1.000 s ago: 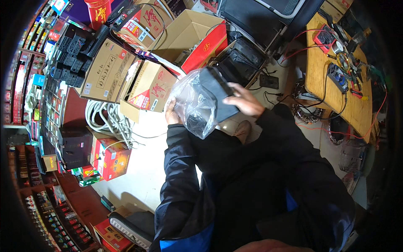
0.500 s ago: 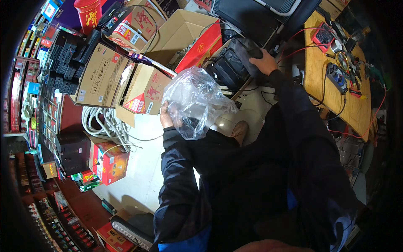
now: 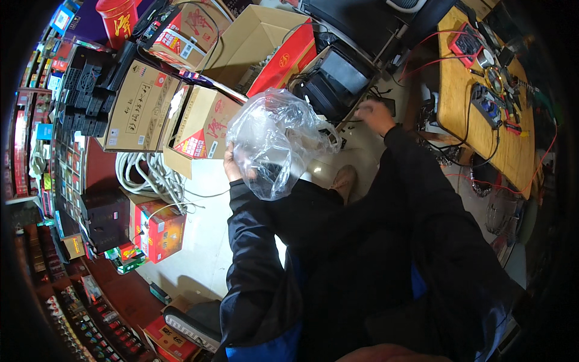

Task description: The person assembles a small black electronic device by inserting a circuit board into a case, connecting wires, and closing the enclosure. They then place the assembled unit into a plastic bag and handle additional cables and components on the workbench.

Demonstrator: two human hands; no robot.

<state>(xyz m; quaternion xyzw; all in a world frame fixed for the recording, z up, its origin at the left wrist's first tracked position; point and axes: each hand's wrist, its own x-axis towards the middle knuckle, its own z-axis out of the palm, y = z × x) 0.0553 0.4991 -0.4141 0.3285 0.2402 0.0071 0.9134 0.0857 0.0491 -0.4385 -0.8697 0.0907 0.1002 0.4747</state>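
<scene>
My left hand is closed on the edge of a clear plastic bag. The bag puffs out crumpled above my lap and hides some of the fingers. To the right, my right hand hangs free with loosely bent fingers and nothing visible in it. Just beyond it, black devices lie piled in an open carton, one with a smooth grey-black top. Dark cables lie behind the fingers.
Open cardboard cartons stand ahead and to the left. A coiled white hose lies beside a red box. At the right, a wooden table carries a red multimeter and tools. A black chair stands at the back.
My right hand has let go of a dark object at the carton and drawn back toward me. The black devices there now show more fully. My left hand still holds the bag.
</scene>
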